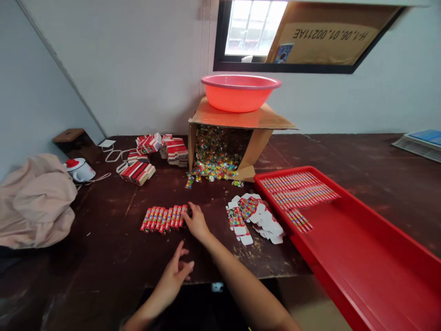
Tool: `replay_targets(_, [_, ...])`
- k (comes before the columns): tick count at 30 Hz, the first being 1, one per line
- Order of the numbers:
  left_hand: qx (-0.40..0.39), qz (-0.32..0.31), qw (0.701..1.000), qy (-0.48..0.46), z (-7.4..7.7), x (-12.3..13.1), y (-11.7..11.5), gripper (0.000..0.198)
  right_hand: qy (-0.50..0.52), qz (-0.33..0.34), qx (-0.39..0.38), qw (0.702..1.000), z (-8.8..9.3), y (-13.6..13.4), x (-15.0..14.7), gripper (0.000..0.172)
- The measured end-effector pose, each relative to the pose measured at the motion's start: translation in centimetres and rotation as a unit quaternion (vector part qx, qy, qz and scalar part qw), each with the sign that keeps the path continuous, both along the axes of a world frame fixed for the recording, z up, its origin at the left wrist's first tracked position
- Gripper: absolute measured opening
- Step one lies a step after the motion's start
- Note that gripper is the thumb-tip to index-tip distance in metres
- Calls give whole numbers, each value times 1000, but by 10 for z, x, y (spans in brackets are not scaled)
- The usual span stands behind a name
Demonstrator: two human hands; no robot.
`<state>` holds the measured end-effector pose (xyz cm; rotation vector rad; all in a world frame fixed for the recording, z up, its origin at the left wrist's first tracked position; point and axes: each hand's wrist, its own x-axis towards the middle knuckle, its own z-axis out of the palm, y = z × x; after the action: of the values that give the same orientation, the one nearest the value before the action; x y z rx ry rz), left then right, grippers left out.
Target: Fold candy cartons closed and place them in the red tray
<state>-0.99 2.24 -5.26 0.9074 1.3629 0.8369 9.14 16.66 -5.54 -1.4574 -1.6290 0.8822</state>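
Note:
A row of small red printed boxes (161, 219) lies side by side on the dark table. At its right end my right hand (197, 224) has thumb and fingers closed around the last box, partly hiding it. My left hand (175, 271) hovers nearer the table's front edge, fingers apart and holding nothing. To the right of my right hand is a loose pile of flattened, unfilled red-and-white boxes (237, 216). Behind them, a cardboard carton (263, 149) lies on its side, with many small wrapped colourful sweets (215, 161) spilling from its mouth.
A long red tray (358, 257) on the right holds rows of filled boxes (299, 195). A pink basin (239, 94) sits atop the carton. Bundled flat boxes (138, 172), an enamel mug (81, 171) and a beige cloth (37, 202) are at left. Printed sheets (422, 143) lie far right.

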Motion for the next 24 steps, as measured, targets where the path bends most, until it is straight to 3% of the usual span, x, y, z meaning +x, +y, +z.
replay_targets(3, [-26,-41,999,8,-4,-17,-21,86,-34,18,10,999,10,-1,6,50])
replay_targets(6, [-44,-73,996,17,-8,-33,-30,81,-155,-18,50,986,19,-19,51,46])
replay_targets(9, [-47,-124,991,21,-7,-39,-27,73,-354,-111,57,927,15,-45,110,48])
replay_targets(12, [-42,-167,985,25,-2,-30,-17,66,-442,-110,32,890,3,-71,149,44])
replay_targets(15, [-21,-213,976,27,5,-5,-2,60,-426,-88,38,900,-3,-84,161,34])
replay_targets(19, [21,-269,963,23,14,33,11,52,-308,-140,9,941,4,-74,165,39])
replay_targets(24, [37,-253,967,-21,22,54,14,49,-167,-147,-29,975,16,-62,172,41])
